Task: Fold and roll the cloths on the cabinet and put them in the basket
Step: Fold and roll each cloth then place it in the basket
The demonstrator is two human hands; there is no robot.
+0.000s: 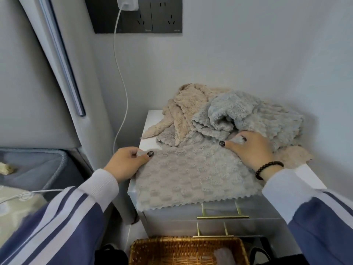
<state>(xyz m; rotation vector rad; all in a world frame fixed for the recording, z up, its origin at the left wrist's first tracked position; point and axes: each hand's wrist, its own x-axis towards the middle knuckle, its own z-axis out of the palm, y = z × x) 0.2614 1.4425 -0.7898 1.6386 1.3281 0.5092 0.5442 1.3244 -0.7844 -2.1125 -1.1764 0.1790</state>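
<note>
Over on the far left a grey fabric bin [38, 165] sits low beside the bed edge, and a white charging cable [120, 77] hangs from the plug [128, 3] in the dark wall socket panel [149, 15] down past the cabinet's left side. The person's left hand [126, 161] comes in from a blue and white striped sleeve [63, 217] and pinches the far left corner of a grey cloth [191, 176] between thumb and curled fingers. That cloth lies spread flat across the front of the white cabinet [150, 121], its zigzag near edge hanging just over the top drawer. Behind it, against the wall, a crumpled pile rests on the cabinet top: a beige cloth [189, 104] towards the left and a pale blue-grey cloth [246, 113] bunched on the right. The right hand [250, 148], with a dark bead bracelet [267, 169] at the wrist, pinches the flat cloth's far right corner, thumb out to the left and fingers bent over the fabric. Below the drawers' gold handles [222, 217] stands the wicker basket [158, 249], with a rolled pale cloth [223, 255] lying inside at its right.
</note>
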